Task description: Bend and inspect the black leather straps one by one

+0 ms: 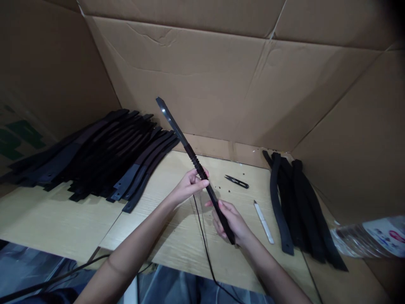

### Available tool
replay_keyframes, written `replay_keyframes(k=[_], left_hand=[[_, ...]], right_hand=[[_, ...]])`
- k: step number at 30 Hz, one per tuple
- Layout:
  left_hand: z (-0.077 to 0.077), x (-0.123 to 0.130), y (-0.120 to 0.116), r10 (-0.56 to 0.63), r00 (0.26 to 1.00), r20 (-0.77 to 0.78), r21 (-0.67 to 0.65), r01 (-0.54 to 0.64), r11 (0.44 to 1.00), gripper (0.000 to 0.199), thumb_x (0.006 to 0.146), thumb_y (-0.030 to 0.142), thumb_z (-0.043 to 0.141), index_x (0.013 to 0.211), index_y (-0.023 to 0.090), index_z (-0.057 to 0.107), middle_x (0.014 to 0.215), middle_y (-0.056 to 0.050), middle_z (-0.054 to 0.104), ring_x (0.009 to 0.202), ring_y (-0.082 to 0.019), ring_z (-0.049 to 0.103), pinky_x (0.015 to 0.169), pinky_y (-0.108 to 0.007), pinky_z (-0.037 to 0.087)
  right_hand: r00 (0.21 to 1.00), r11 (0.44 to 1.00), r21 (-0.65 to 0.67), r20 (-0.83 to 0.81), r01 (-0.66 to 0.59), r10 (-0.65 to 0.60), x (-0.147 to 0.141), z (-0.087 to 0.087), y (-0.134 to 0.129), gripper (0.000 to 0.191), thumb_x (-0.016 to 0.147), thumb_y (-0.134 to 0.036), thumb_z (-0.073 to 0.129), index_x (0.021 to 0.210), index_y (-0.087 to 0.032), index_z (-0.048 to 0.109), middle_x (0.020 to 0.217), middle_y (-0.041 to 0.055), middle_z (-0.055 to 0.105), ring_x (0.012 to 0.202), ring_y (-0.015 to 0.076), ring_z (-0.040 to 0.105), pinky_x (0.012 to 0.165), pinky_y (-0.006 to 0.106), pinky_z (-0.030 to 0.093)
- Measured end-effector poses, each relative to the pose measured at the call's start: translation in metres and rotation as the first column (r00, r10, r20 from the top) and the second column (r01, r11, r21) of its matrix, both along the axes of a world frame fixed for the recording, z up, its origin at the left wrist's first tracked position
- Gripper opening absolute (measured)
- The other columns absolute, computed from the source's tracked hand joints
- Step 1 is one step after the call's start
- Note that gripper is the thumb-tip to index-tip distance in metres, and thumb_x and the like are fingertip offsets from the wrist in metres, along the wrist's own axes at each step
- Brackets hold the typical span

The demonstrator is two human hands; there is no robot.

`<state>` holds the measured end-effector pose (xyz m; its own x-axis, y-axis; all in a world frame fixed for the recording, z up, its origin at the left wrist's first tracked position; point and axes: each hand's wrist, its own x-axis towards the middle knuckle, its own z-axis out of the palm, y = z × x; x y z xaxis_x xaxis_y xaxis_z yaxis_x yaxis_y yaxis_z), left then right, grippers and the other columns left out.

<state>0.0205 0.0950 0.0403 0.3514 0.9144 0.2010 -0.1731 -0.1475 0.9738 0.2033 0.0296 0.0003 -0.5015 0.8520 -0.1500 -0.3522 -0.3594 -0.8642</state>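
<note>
A long black strip (pixel 179 133) with a ribbed middle section is held up at a slant over the table, its far end pointing to the upper left. My left hand (pixel 190 185) pinches it just below the ribbed part, thumb on top. Lower down, my right hand (pixel 229 219) wraps its fingers round the near end. Small black thread snips (pixel 236 182) lie on the table beyond my right hand. To the right of that hand rests a white pen-like tool (pixel 263 222) with a dark tip.
A large pile of black strips (pixel 104 156) covers the left side of the table (pixel 177 245). Several more strips (pixel 300 202) lie at the right, beside a plastic bottle (pixel 370 237) on its side. Cardboard walls (pixel 196 76) surround the table. A thin black cable (pixel 204 242) hangs in front.
</note>
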Motion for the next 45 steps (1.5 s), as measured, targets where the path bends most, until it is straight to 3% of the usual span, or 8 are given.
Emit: replay_keyframes(k=[6,9,13,19,24,30,38,45], left_hand=[[0.001,0.006,0.000,0.225,0.974,-0.018,0.059,-0.224,0.973,0.039,0.063,0.041,0.080,0.067,0.015,0.051,0.063,0.003,0.048,0.057,-0.008,0.043,0.052,-0.020,0.034],[0.002,0.008,-0.001,0.282,0.959,-0.027,0.033,-0.281,0.959,0.034,0.064,0.036,0.080,0.078,0.014,0.059,0.066,0.003,0.049,0.059,-0.009,0.044,0.055,-0.021,0.036],[0.001,0.006,-0.001,0.182,0.983,-0.006,0.017,-0.182,0.983,0.045,0.074,0.034,0.072,0.113,0.015,0.061,0.065,0.005,0.043,0.055,-0.008,0.037,0.050,-0.020,0.028],[-0.007,-0.002,0.001,-0.046,0.995,0.086,-0.060,0.052,0.997,0.048,0.080,0.037,0.066,0.123,0.017,0.054,0.062,0.006,0.040,0.047,-0.006,0.027,0.046,-0.022,0.016],[-0.004,-0.001,0.001,-0.009,0.998,0.057,-0.028,0.010,1.000,0.046,0.073,0.043,0.073,0.105,0.016,0.055,0.063,0.007,0.042,0.047,-0.005,0.029,0.045,-0.020,0.018],[0.001,0.006,-0.001,0.088,0.996,0.011,-0.012,-0.088,0.996,0.046,0.061,0.039,0.081,0.083,0.017,0.047,0.063,0.007,0.042,0.051,-0.005,0.036,0.047,-0.018,0.025],[-0.008,-0.002,0.003,-0.038,0.998,0.054,-0.041,0.041,0.998,0.033,0.073,0.032,0.068,0.097,0.017,0.052,0.057,0.009,0.037,0.046,-0.005,0.027,0.045,-0.020,0.017],[-0.011,-0.003,0.006,-0.047,0.998,0.047,-0.053,0.050,0.997,0.036,0.074,0.030,0.069,0.103,0.016,0.054,0.049,0.011,0.032,0.042,-0.005,0.022,0.043,-0.021,0.013]], right_hand=[[0.995,0.997,0.071,0.099,0.020,-0.027,-0.001,0.005,0.002,0.045,0.087,-0.055,0.055,0.108,-0.015,0.057,0.049,-0.0054,0.056,0.029,0.0056,0.038,0.030,0.016,0.028],[0.983,0.990,0.135,0.174,0.037,-0.060,-0.002,0.006,0.002,0.038,0.083,-0.052,0.062,0.095,-0.017,0.058,0.063,-0.0023,0.062,0.032,0.0048,0.044,0.032,0.016,0.030],[0.954,0.977,0.191,0.261,0.099,-0.147,-0.003,0.006,0.001,0.039,0.084,-0.055,0.059,0.088,-0.016,0.058,0.058,-0.0047,0.055,0.032,0.0050,0.044,0.031,0.016,0.029],[0.978,0.992,0.119,0.198,0.041,-0.064,0.002,0.004,0.001,0.043,0.087,-0.056,0.053,0.099,-0.015,0.058,0.042,-0.0094,0.045,0.029,0.0068,0.038,0.030,0.016,0.028],[0.995,0.998,0.042,0.086,-0.046,0.042,0.005,0.006,0.001,0.040,0.090,-0.053,0.051,0.099,-0.015,0.057,0.040,-0.0098,0.043,0.028,0.0064,0.035,0.030,0.016,0.027],[0.977,0.983,0.182,0.213,-0.028,-0.012,0.002,0.007,0.003,0.040,0.084,-0.051,0.059,0.104,-0.017,0.058,0.060,-0.0048,0.056,0.034,0.0050,0.043,0.032,0.016,0.029],[0.969,0.975,0.221,0.238,0.016,-0.070,-0.001,0.006,0.003,0.043,0.084,-0.054,0.059,0.106,-0.017,0.059,0.067,-0.0039,0.055,0.035,0.0032,0.038,0.033,0.017,0.023],[0.978,0.989,0.145,0.200,0.035,-0.064,-0.001,0.007,0.003,0.054,0.085,-0.063,0.051,0.103,-0.013,0.063,0.064,-0.0018,0.056,0.036,0.0062,0.045,0.035,0.019,0.031]])
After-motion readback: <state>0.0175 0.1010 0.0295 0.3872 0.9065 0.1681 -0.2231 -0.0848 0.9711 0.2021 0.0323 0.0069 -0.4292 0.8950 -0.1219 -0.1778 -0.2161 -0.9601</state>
